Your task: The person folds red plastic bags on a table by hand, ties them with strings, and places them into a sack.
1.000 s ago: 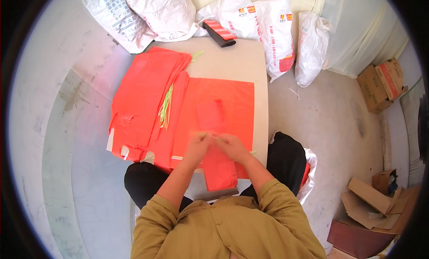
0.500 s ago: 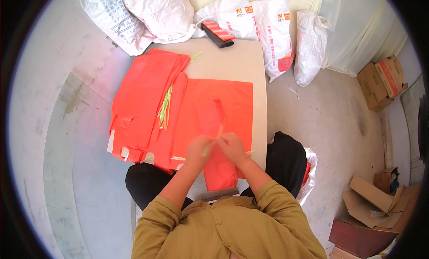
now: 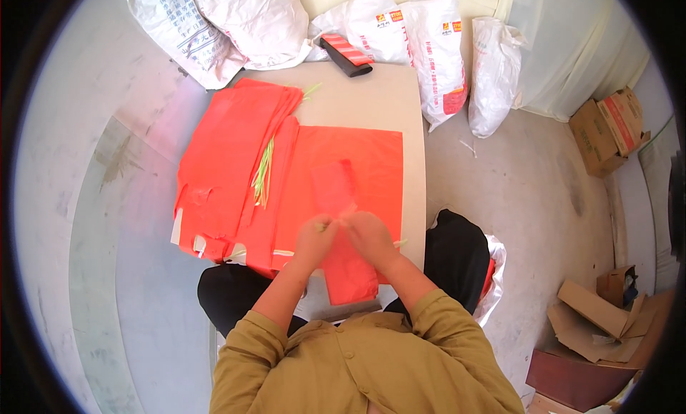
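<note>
A folded bundle of thin red sheet material (image 3: 351, 275) lies lengthwise on a flat red sheet (image 3: 375, 160), its near end hanging toward my lap. My left hand (image 3: 314, 237) and my right hand (image 3: 369, 235) meet over the bundle's middle, both closed with fingertips pinched. A pale thin tie strip (image 3: 321, 227) shows at my left fingers. The right fingers pinch at the strip too, though blur and the fingers hide most of it. Left of the hands, several yellow-green tie strips (image 3: 264, 172) lie on stacked red sheets (image 3: 229, 157).
The tan board (image 3: 339, 96) under the sheets bears a black-and-red striped roll (image 3: 348, 55) at its far edge. White woven sacks (image 3: 437, 60) stand behind it. Cardboard boxes (image 3: 607, 132) sit at right; opened cartons (image 3: 597, 325) lie nearer. A white bag (image 3: 494, 278) is by my right knee.
My hands have drawn slightly apart, the left one shifting a little left. Less of the pale strip shows between them. The bundle stays in place.
</note>
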`<state>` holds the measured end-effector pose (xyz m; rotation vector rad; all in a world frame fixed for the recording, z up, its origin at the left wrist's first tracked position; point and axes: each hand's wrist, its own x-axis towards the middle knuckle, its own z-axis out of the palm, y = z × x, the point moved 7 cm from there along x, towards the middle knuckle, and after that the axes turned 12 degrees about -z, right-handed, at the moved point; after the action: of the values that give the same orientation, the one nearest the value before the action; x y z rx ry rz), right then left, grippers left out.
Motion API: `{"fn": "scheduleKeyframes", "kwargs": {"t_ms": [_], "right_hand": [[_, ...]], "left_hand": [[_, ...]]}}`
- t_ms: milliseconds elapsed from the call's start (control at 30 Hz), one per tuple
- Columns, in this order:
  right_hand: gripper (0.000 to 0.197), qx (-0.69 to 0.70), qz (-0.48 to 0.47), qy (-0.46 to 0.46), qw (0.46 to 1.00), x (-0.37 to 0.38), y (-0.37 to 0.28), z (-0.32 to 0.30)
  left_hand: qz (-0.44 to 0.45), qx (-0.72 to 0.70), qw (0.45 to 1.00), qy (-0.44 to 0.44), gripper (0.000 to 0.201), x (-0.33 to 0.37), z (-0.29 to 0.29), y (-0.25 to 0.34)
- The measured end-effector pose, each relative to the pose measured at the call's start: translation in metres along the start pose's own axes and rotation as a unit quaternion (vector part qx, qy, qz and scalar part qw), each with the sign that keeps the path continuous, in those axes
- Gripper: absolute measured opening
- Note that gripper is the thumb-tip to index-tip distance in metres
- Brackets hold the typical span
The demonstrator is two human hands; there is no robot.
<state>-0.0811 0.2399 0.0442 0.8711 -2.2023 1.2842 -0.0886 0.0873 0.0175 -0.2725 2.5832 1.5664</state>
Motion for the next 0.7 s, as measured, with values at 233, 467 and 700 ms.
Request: {"fn": "scheduleKeyframes", "kwargs": {"t_ms": [233, 467, 700], "right_hand": [[0.012, -0.037, -0.038, -0.070, 0.996, 0.005, 0.001, 0.010], [0.004, 0.154, 0.058, -0.169, 0.972, 0.011, 0.010, 0.012], [0.009, 0.069, 0.043, -0.177, 0.981, 0.009, 0.012, 0.014]], "left_hand": [[0.086, 0.026, 0.996, -0.027, 0.012, -0.001, 0.003, -0.001], [0.064, 0.041, 0.996, -0.056, 0.022, 0.000, -0.003, 0.012], [0.005, -0.037, 0.995, -0.094, 0.017, 0.006, 0.002, 0.002]]}}
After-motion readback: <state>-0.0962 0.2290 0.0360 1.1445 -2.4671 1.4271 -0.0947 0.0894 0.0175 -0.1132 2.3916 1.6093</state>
